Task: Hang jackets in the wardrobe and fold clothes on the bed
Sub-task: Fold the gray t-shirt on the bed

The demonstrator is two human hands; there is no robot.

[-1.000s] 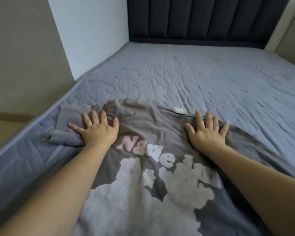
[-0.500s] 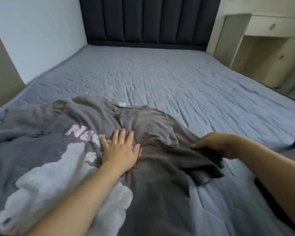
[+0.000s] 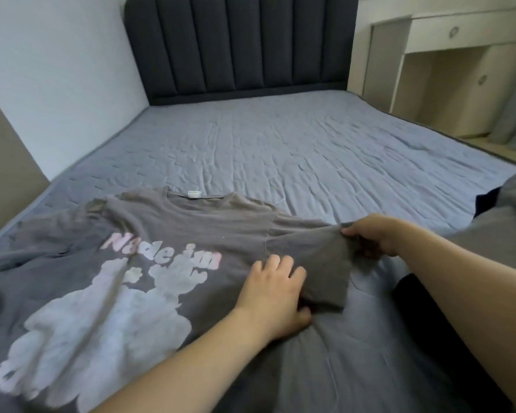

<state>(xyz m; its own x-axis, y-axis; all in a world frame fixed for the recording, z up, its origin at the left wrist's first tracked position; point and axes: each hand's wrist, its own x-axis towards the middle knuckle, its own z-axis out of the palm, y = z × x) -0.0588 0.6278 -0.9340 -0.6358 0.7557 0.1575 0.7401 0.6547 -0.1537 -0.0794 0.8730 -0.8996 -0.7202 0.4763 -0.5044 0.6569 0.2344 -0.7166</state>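
Blue-grey quilted bed (image 3: 280,150) fills the room below a dark headboard (image 3: 239,43). Spread at 8 o'clock lies a grey printed T-shirt (image 3: 167,231); left hand (image 3: 276,296) presses it flat-fingered, right hand (image 3: 373,236) pinches its sleeve (image 3: 316,263).

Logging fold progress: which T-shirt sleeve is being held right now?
The sleeve on the picture's right: right hand pinches its edge, left hand presses beside it. The other sleeve lies untouched.
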